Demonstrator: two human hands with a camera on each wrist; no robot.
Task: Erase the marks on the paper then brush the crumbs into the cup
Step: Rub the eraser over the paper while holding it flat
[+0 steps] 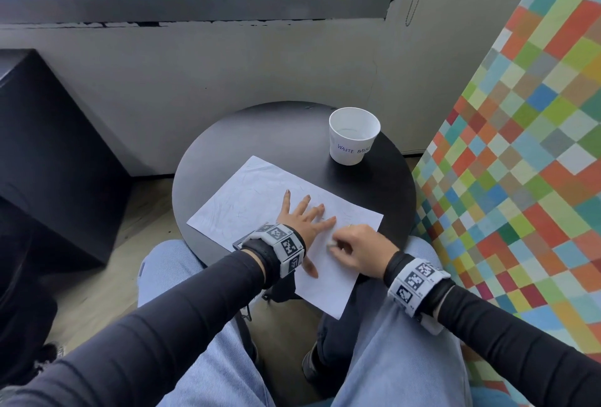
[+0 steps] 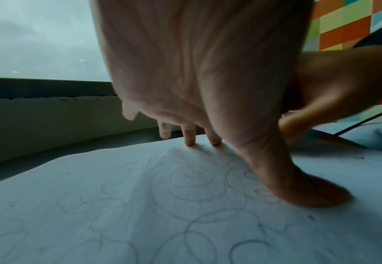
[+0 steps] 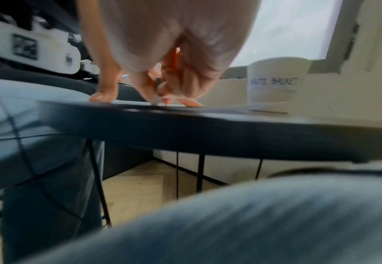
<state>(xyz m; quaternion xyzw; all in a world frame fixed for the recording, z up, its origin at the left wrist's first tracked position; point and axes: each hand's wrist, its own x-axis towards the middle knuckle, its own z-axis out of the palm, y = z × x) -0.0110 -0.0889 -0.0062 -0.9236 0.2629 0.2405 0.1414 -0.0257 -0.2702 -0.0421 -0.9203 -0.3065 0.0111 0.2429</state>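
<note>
Left hand (image 1: 300,218): fingers (image 2: 189,137) spread straight, pressing pencil-marked paper (image 1: 260,198) flat on round black surface (image 1: 292,123). Right hand (image 1: 361,249): fingers curled, pinching small white eraser (image 1: 331,245) against paper just beside left thumb. White paper cup (image 1: 353,135), labelled "WASTE BASKET": well beyond fingertips, off paper.

Left hand (image 1: 304,223) flat, fingers spread, palm down. Right hand (image 1: 356,249) beside it, fingers curled, pinching something small and white. Both forearms angled inward.
</note>
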